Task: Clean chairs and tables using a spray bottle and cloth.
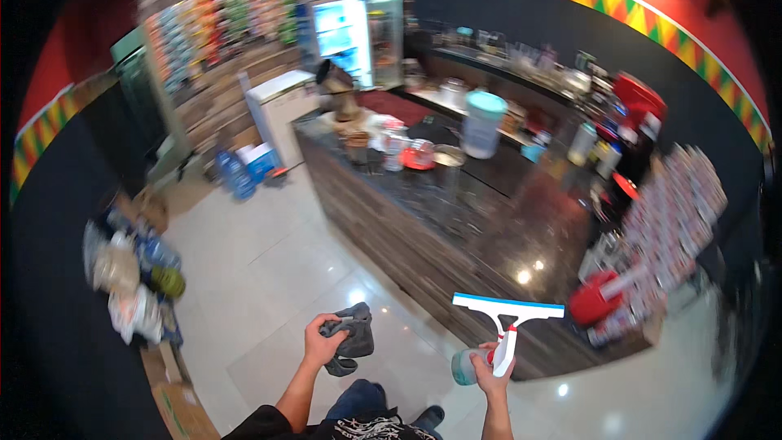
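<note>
My left hand (pixel 322 342) grips a crumpled dark grey cloth (pixel 359 336), whose lower end hangs down above the tiled floor. In my right hand (pixel 492 373) is a white spray-bottle squeegee (pixel 506 342) with red parts. Its wide head carries a blue-edged blade (pixel 508 304), pointing away from me. The translucent greenish bottle (pixel 464 366) of this tool lies to the left of my fingers. Both hands are held apart in front of my body, and the squeegee blade overlaps the wood-look front of the counter (pixel 391 256) in the view.
On the dark countertop (pixel 446 208) stand a lidded plastic tub (pixel 484 128), a red-lidded jar (pixel 418 154) and bottles. A sachet display rack (pixel 666 220) stands at the right. Bags (pixel 122 269) and cardboard boxes (pixel 177 406) line the left wall. Water bottles (pixel 235 174) stand near a white freezer (pixel 281 110).
</note>
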A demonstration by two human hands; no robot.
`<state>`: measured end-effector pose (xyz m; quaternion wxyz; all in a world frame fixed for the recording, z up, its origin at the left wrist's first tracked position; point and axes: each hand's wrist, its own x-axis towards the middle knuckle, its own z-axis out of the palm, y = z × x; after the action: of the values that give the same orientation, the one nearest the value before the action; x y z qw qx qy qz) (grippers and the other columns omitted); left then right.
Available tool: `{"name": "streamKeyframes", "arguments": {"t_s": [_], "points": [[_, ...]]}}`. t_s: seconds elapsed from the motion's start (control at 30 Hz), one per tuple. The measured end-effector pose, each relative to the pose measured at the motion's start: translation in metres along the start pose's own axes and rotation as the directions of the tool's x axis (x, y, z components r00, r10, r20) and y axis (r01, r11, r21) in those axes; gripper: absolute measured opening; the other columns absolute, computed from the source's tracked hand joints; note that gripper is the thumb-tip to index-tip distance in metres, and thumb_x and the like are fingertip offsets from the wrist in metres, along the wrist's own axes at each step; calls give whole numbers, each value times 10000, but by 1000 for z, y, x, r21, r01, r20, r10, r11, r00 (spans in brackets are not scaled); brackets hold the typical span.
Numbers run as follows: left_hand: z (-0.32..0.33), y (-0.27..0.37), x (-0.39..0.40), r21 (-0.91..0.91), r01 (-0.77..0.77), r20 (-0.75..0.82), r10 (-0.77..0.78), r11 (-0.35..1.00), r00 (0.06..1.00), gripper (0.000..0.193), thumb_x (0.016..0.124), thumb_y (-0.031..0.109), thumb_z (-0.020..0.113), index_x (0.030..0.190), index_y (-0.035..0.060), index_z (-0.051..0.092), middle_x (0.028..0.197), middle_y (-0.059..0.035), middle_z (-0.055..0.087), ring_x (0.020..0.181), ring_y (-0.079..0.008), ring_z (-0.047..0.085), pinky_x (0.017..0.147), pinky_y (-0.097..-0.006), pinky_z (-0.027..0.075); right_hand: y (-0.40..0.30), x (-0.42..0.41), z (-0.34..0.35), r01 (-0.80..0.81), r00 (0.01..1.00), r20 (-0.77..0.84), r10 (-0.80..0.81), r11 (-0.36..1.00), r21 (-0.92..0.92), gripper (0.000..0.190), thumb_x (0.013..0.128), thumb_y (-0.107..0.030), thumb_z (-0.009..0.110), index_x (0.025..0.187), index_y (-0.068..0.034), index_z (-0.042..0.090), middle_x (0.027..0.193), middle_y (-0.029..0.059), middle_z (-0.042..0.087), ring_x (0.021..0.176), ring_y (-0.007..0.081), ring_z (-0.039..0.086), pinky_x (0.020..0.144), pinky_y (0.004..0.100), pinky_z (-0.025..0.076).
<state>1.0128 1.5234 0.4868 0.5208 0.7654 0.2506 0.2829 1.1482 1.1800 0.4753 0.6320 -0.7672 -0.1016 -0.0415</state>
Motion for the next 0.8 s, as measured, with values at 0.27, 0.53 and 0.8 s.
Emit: {"name": "streamKeyframes", "arguments": {"t_s": [0.27,0.53,0.8], "points": [[-150,-58,29,48,85,-588,-41,995,808,268,644,46,740,884,38,621,878,-57,622,832,-147,582,777,-295,469,-36,107,247,134,873,460,-162,987,95,656,621,-75,766,1192,5,453,858,54,619,736,104,541,678,258,450],[-275,-98,122,62,225,-783,-92,972,615,284,631,62,758,887,39,637,925,-97,624,878,-229,615,811,-326,481,-80,147,485,221,714,647,-268,963,155,565,663,-100,776,1143,-3,494,856,38,592,723,124,500,636,275,428],[-362,-141,243,81,178,-890,-9,981,455,296,633,40,752,903,34,631,954,-110,618,909,-238,605,832,-324,468,-147,216,684,212,690,638,-342,938,273,376,682,-129,779,968,11,578,718,12,528,658,118,482,611,269,417]]}}
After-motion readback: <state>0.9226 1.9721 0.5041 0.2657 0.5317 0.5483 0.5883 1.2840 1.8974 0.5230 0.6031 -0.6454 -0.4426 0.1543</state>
